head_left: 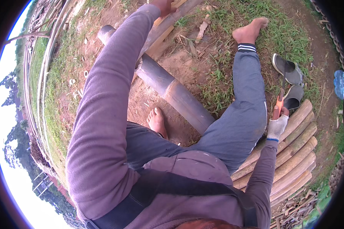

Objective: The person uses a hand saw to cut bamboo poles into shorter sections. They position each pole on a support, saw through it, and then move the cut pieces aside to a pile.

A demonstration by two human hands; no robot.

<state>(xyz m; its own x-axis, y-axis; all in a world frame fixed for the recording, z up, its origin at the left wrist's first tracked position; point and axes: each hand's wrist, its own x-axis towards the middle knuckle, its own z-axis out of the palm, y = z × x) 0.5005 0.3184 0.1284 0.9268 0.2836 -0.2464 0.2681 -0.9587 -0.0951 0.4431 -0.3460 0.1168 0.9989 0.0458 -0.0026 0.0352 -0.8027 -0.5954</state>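
Observation:
Out at the top edge, my left hand (165,7) is on a bamboo pole (188,8); its fingers look curled on the pole, though the picture cuts part of the hand off. A thick grey-brown bamboo pole (179,93) slopes from under that arm down to my lap, between my legs. Off to the right, my right hand (277,127), in a white glove with bare fingertips, is closed around the handle of an orange-handled bladed tool (279,102). Its thin dark blade points away from me; its exact kind is unclear.
A seat of split bamboo lengths (290,160) lies at my right side. Two dark slip-on shoes (289,70) stand beyond my right hand. A blue plastic container (340,84) is at the far right. Long bamboo poles (46,76) lie along the left, and bamboo offcuts (294,210) lie at lower right.

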